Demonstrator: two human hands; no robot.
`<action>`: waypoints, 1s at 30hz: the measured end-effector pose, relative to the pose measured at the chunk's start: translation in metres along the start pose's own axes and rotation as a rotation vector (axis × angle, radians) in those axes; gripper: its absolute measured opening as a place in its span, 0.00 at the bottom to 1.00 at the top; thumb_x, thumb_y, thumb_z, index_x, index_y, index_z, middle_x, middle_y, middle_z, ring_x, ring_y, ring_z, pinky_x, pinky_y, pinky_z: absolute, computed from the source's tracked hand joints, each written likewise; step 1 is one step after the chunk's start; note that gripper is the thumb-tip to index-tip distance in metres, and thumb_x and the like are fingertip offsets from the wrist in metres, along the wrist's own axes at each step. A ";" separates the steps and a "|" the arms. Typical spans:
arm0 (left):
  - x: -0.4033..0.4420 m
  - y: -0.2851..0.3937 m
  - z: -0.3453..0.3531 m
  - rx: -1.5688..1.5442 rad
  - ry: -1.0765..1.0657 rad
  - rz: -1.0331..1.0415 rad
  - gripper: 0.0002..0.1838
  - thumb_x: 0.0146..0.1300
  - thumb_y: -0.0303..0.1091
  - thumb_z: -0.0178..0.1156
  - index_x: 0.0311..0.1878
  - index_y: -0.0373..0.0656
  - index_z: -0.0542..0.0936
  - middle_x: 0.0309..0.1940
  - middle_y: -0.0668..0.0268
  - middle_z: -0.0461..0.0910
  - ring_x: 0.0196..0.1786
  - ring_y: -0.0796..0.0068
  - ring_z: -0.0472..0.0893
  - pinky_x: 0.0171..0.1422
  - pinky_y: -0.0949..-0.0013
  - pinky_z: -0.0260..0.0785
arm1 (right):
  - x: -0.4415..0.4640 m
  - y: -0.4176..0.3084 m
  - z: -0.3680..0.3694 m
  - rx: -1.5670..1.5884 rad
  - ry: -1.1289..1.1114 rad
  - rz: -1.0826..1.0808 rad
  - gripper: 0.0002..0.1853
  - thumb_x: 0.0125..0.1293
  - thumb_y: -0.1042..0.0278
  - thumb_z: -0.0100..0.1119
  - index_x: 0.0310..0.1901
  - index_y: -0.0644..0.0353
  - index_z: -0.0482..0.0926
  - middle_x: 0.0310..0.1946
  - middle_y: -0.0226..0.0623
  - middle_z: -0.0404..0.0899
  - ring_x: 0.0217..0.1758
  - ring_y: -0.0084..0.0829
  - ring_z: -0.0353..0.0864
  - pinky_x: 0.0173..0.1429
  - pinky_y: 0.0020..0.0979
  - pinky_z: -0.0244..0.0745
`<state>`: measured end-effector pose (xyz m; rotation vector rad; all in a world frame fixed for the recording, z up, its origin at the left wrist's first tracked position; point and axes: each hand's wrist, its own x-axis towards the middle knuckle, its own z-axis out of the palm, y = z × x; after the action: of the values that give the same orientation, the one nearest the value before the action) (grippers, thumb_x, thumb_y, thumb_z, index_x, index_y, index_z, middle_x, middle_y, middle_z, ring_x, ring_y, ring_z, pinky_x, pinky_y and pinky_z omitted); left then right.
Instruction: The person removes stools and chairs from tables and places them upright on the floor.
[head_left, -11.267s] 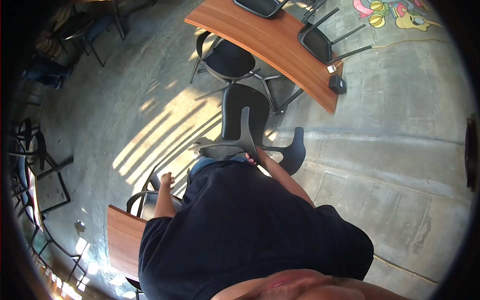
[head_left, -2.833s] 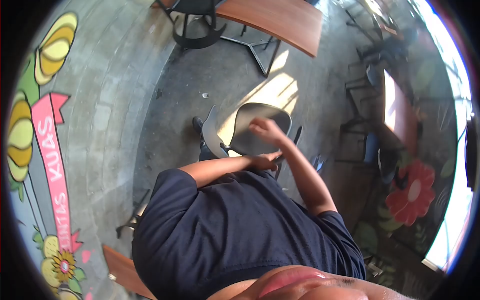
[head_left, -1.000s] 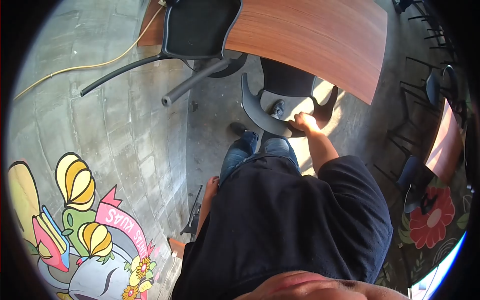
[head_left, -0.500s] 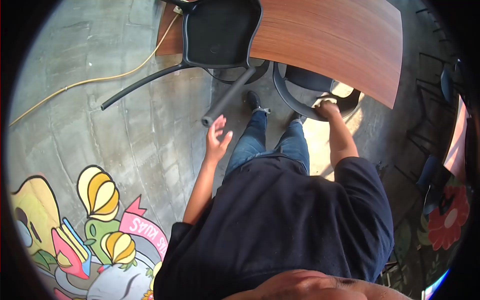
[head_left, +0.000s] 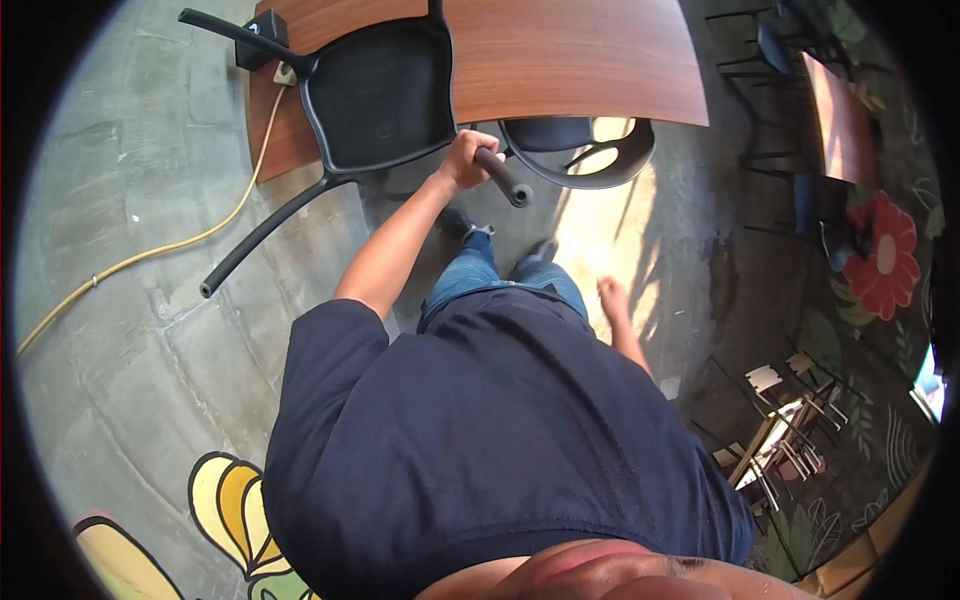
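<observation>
A black chair (head_left: 380, 95) rests upside down on the wooden table (head_left: 570, 60), its legs sticking outward. My left hand (head_left: 468, 160) is wrapped round one of these legs, near the table's front edge. My right hand (head_left: 612, 297) hangs low beside my leg, its fingers loosely curled with nothing visible in them. Nearest to it is a second black chair (head_left: 640, 160) with a curved backrest, standing upright and partly tucked under the table; the tabletop hides part of it.
A yellow cable (head_left: 180, 243) runs across the concrete floor to a socket (head_left: 285, 74) by a black box (head_left: 258, 40) at the table's left end. To the right stand another table (head_left: 840, 120) and dark chairs. Farther back is more furniture (head_left: 780, 430).
My right hand has let go of the upright chair's backrest and dropped to my side. My left hand, open beside the upturned chair's leg before, now grips it. The view has turned.
</observation>
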<state>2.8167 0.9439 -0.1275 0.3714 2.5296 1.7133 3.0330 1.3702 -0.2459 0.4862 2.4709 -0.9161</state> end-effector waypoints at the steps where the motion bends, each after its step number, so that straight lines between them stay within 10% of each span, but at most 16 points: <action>1: -0.003 0.004 0.002 -0.022 0.077 0.022 0.15 0.45 0.32 0.61 0.14 0.37 0.66 0.12 0.54 0.65 0.16 0.58 0.67 0.23 0.65 0.58 | -0.030 0.021 0.001 0.076 -0.108 0.151 0.16 0.63 0.55 0.53 0.31 0.62 0.76 0.19 0.31 0.74 0.24 0.25 0.72 0.31 0.30 0.68; 6: -0.040 0.041 0.020 -0.232 0.340 0.072 0.15 0.45 0.30 0.58 0.13 0.35 0.63 0.08 0.63 0.56 0.15 0.80 0.59 0.20 0.70 0.52 | -0.090 0.256 0.053 -0.153 -0.193 0.008 0.21 0.57 0.53 0.54 0.38 0.65 0.80 0.31 0.45 0.80 0.38 0.41 0.80 0.46 0.37 0.73; 12: -0.088 0.109 0.059 -0.552 0.425 0.064 0.15 0.47 0.29 0.59 0.13 0.40 0.63 0.11 0.74 0.58 0.18 0.85 0.57 0.23 0.74 0.47 | -0.044 0.199 0.013 0.113 -0.281 0.138 0.19 0.60 0.53 0.53 0.40 0.62 0.79 0.33 0.43 0.80 0.38 0.38 0.80 0.41 0.37 0.73; 14: -0.109 0.135 0.075 -0.711 0.397 0.072 0.14 0.45 0.29 0.55 0.11 0.40 0.62 0.10 0.71 0.59 0.19 0.84 0.60 0.24 0.76 0.50 | -0.065 0.058 -0.053 0.288 -0.287 0.370 0.19 0.62 0.51 0.51 0.43 0.59 0.76 0.34 0.39 0.80 0.38 0.32 0.80 0.38 0.36 0.72; 23: -0.221 0.231 0.123 -1.358 0.341 0.322 0.21 0.51 0.47 0.56 0.12 0.49 0.60 0.10 0.72 0.57 0.22 0.76 0.61 0.41 0.67 0.55 | -0.024 0.073 -0.102 0.792 -0.294 0.358 0.26 0.66 0.46 0.47 0.54 0.60 0.69 0.49 0.44 0.76 0.50 0.40 0.77 0.51 0.42 0.70; 30: -0.269 0.184 0.148 -1.740 0.703 -0.124 0.16 0.44 0.45 0.57 0.18 0.51 0.61 0.12 0.75 0.55 0.20 0.79 0.59 0.40 0.68 0.58 | -0.110 0.064 -0.132 0.591 -0.735 -0.153 0.25 0.66 0.47 0.47 0.52 0.63 0.70 0.47 0.44 0.76 0.49 0.41 0.77 0.51 0.39 0.71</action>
<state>3.1345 1.0798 -0.0363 -0.5558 0.2859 3.3024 3.1159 1.4872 -0.1316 0.0949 1.5719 -1.5604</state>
